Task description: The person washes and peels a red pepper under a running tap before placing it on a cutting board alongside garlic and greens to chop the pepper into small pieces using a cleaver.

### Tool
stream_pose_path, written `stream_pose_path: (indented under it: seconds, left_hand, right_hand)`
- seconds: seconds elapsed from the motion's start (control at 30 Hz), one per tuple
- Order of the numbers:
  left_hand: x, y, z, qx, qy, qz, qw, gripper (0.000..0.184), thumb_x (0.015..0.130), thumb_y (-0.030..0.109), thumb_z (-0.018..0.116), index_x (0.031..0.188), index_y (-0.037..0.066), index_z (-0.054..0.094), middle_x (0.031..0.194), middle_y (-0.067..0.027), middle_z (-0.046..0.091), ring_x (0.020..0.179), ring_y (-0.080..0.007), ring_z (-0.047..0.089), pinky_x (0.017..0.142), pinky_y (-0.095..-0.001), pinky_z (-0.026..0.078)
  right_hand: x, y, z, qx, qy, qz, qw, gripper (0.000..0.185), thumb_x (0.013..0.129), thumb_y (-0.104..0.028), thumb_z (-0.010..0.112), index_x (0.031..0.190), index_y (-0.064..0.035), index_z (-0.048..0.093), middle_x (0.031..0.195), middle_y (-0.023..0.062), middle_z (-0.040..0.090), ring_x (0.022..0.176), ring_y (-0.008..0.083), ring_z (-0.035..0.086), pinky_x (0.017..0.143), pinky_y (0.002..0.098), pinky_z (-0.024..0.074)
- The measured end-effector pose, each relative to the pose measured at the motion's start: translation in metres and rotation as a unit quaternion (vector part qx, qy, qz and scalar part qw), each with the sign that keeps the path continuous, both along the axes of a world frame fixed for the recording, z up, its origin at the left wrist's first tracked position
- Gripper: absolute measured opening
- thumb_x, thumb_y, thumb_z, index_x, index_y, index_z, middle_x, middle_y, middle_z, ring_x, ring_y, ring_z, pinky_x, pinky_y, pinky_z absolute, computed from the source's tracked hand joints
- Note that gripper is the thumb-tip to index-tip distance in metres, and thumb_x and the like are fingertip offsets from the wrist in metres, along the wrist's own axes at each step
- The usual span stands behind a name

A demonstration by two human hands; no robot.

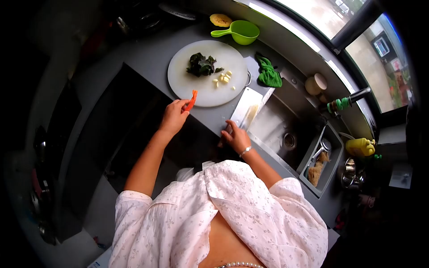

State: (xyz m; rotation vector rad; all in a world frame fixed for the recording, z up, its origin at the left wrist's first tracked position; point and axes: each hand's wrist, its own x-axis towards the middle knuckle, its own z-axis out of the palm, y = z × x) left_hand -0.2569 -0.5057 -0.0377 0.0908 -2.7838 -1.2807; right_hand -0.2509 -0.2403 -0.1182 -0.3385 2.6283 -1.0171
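Note:
My left hand is closed around a red chili pepper, which points up at the near edge of the round white cutting board. On the board lie a heap of dark green-purple leaves and several peeled garlic cloves. A cleaver rests with its wide blade flat on the counter beside the sink. My right hand is at its handle end, fingers curled over the handle, which is mostly hidden beneath them.
Behind the board sit a green ladle-shaped scoop and a yellow round piece. A green cloth lies near the sink. Right of it are a grey basin with a ladle, a yellow bottle and a metal bowl.

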Motion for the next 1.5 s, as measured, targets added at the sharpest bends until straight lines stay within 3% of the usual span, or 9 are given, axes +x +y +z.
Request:
stream_pose_path:
  seconds: [0.13,0.27,0.33,0.63,0.7,0.8,1.13,1.4,1.5]
  left_hand:
    - [-0.033,-0.014,-0.012,0.042,0.009,0.007,0.999,0.037,0.073,-0.003,0.065,0.110,0.001,0.063,0.086,-0.0082,0.061,0.072,-0.0155,0.058,0.068,-0.0271,0.050]
    - [-0.068,-0.041,-0.038,0.228,-0.044,0.063,0.971,0.037,0.079,-0.001,0.064,0.116,0.002,0.060,0.091,-0.0025,0.059,0.073,-0.0078,0.056,0.063,-0.0216,0.049]
    - [-0.092,-0.051,-0.037,0.319,-0.048,0.095,0.942,0.036,0.081,-0.001,0.062,0.117,0.000,0.057,0.092,-0.0025,0.060,0.075,-0.0082,0.058,0.060,-0.0215,0.050]
    - [-0.217,-0.081,-0.048,0.274,-0.143,0.033,0.951,0.039,0.082,0.001,0.061,0.120,-0.001,0.053,0.107,-0.0101,0.060,0.084,-0.0138,0.060,0.066,-0.0252,0.051]
    - [-0.241,-0.083,-0.069,0.292,-0.177,0.008,0.940,0.036,0.078,0.001,0.064,0.113,0.008,0.059,0.089,-0.0077,0.064,0.073,-0.0124,0.061,0.061,-0.0237,0.053]
    - [-0.263,-0.084,-0.086,0.300,-0.206,-0.020,0.931,0.036,0.079,0.000,0.064,0.113,0.010,0.059,0.091,-0.0066,0.064,0.075,-0.0121,0.061,0.060,-0.0242,0.053]
    - [-0.320,-0.100,-0.092,0.284,-0.215,-0.095,0.930,0.038,0.079,-0.003,0.060,0.117,0.006,0.057,0.103,-0.0054,0.064,0.086,-0.0115,0.061,0.066,-0.0237,0.051]
    - [-0.334,-0.120,-0.085,0.244,-0.274,-0.093,0.926,0.035,0.077,-0.001,0.064,0.111,0.009,0.063,0.104,-0.0060,0.062,0.086,-0.0141,0.061,0.060,-0.0249,0.055]
    - [-0.323,-0.123,-0.079,0.208,-0.152,-0.107,0.960,0.036,0.078,-0.001,0.062,0.112,0.009,0.064,0.115,-0.0071,0.051,0.098,-0.0175,0.056,0.067,-0.0258,0.057]
  right_hand:
    - [-0.016,0.000,0.034,-0.061,0.067,-0.035,0.995,0.037,0.084,-0.025,0.065,0.116,-0.0103,0.053,0.067,0.0104,0.057,0.063,0.0258,0.059,0.058,0.0355,0.0476]
    - [-0.069,-0.021,0.051,-0.223,0.036,-0.104,0.969,0.042,0.082,-0.020,0.069,0.117,-0.0034,0.053,0.084,0.0120,0.063,0.073,0.0225,0.062,0.066,0.0337,0.0511]
    - [-0.094,-0.049,0.052,-0.324,0.035,-0.119,0.938,0.056,0.080,-0.022,0.071,0.127,-0.0026,0.046,0.115,0.0205,0.057,0.098,0.0275,0.061,0.079,0.0338,0.0518]
    - [-0.194,-0.150,0.023,-0.037,0.041,-0.145,0.988,0.096,0.067,-0.017,0.078,0.139,0.0071,0.019,0.142,0.0342,0.020,0.132,0.0458,0.026,0.108,0.0396,0.0305]
    - [-0.206,-0.159,0.019,-0.005,0.025,-0.167,0.986,0.094,0.066,-0.013,0.077,0.139,0.0066,0.020,0.139,0.0318,0.026,0.129,0.0451,0.030,0.105,0.0399,0.0335]
    - [-0.219,-0.171,0.012,0.048,0.041,-0.204,0.977,0.089,0.064,-0.006,0.073,0.137,0.0048,0.024,0.125,0.0256,0.038,0.113,0.0415,0.045,0.098,0.0400,0.0403]
    - [-0.268,-0.213,-0.004,-0.041,0.063,-0.250,0.965,0.073,0.063,0.003,0.065,0.131,0.0009,0.037,0.125,0.0210,0.041,0.115,0.0377,0.046,0.098,0.0377,0.0421]
    - [-0.256,-0.196,0.014,-0.030,0.062,-0.214,0.974,0.075,0.064,-0.008,0.072,0.132,-0.0051,0.040,0.132,0.0180,0.040,0.117,0.0358,0.046,0.098,0.0366,0.0423]
    - [-0.239,-0.185,0.032,-0.038,0.064,-0.239,0.968,0.061,0.070,-0.013,0.073,0.126,-0.0090,0.050,0.132,0.0130,0.043,0.116,0.0317,0.049,0.095,0.0342,0.0449]
